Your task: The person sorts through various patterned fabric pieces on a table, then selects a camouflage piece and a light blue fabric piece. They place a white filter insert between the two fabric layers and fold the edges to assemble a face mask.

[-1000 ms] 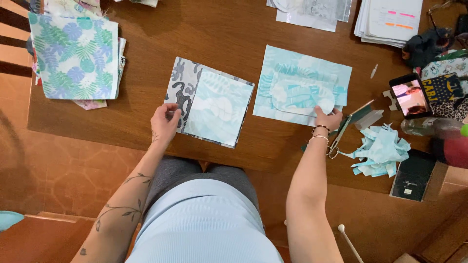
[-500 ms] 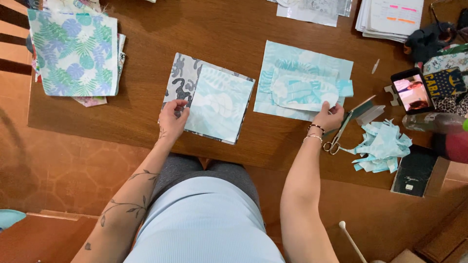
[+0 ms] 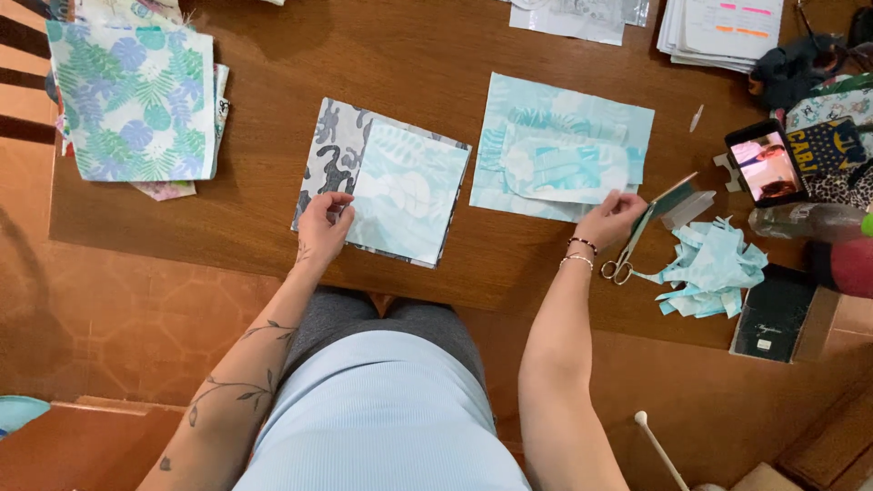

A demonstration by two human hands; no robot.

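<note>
A: Left hand (image 3: 323,227) – grip?
B: Fingers pinched on the near-left edge of the square fabric stack (image 3: 386,182): pale leaf-print piece over a grey camouflage one, flat on the table (image 3: 264,55).
A: Right hand (image 3: 611,218)?
B: Fingertips pressed on the near edge of the aqua fabric square (image 3: 564,145), not closed around it. Scissors (image 3: 627,255) just right of that grip; aqua scraps (image 3: 709,268) further right. Phone (image 3: 768,164) beyond

1. The one camera sits on my head, facing straight down over the wooden table (image 3: 273,55).
2. It looks from moderately near, taking in my lap and both forearms.
</note>
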